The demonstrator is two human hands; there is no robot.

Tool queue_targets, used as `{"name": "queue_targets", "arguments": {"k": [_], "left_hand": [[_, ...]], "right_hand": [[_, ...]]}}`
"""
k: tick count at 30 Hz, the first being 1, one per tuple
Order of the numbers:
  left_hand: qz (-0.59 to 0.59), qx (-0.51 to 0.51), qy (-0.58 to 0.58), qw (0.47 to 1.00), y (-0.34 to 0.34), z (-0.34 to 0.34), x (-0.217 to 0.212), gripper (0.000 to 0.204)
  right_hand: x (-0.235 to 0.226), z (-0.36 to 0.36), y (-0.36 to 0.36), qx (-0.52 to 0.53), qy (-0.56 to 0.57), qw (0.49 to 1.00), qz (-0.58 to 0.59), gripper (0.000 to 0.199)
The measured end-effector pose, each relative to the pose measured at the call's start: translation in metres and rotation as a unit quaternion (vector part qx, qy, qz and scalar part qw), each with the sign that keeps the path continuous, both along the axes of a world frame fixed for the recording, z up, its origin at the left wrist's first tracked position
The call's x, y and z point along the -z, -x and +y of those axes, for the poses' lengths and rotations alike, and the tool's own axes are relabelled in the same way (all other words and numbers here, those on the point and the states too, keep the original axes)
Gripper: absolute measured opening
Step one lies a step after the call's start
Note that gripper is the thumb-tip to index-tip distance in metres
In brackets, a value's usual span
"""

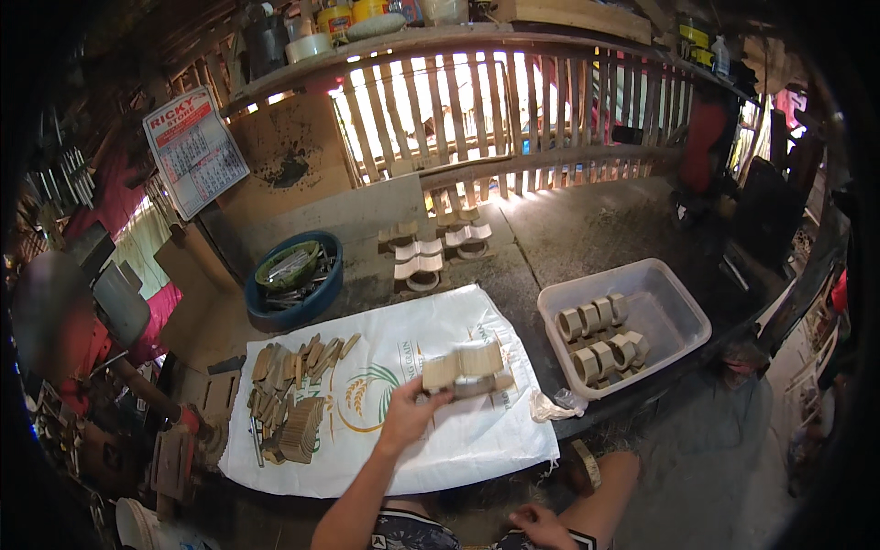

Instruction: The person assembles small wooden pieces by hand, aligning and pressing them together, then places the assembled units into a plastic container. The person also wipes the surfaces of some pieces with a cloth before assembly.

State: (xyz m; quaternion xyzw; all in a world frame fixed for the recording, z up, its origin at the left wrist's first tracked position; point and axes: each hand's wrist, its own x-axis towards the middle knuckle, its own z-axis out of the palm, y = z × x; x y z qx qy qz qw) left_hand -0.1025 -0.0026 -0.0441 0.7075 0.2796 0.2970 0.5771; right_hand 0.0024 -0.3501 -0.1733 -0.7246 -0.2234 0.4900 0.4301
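Note:
My left hand grips a pale curved wooden piece by its left end, thumb on the near side. It is held above a white woven sack spread over the bench, and its outline is slightly blurred. Near my lap, my right hand has its fingers loosely bent and apart, with nothing visible in them. On the sack's left part lie many thin wooden strips and a neat stack of wooden slats. Similar wavy wooden pieces stand farther back on the bench.
A clear plastic bin on the right holds several wooden rings. Beside the sack is a small plastic bag. A blue basin with metal tools and a green bowl stands back left. Behind runs a slatted wall.

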Motion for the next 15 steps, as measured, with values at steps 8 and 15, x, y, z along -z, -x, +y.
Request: {"name": "queue_targets", "arguments": {"k": [8, 15], "left_hand": [[-0.070, -0.048, -0.034, 0.996, -0.142, 0.130, -0.005, 0.032], [-0.091, -0.005, 0.095, 0.991, -0.219, 0.190, 0.025, 0.016]], "right_hand": [[0.025, 0.021, 0.007, -0.120, -0.019, 0.969, -0.216, 0.043], [0.025, 0.022, 0.002, -0.099, 0.031, 0.985, -0.141, 0.038]]}}
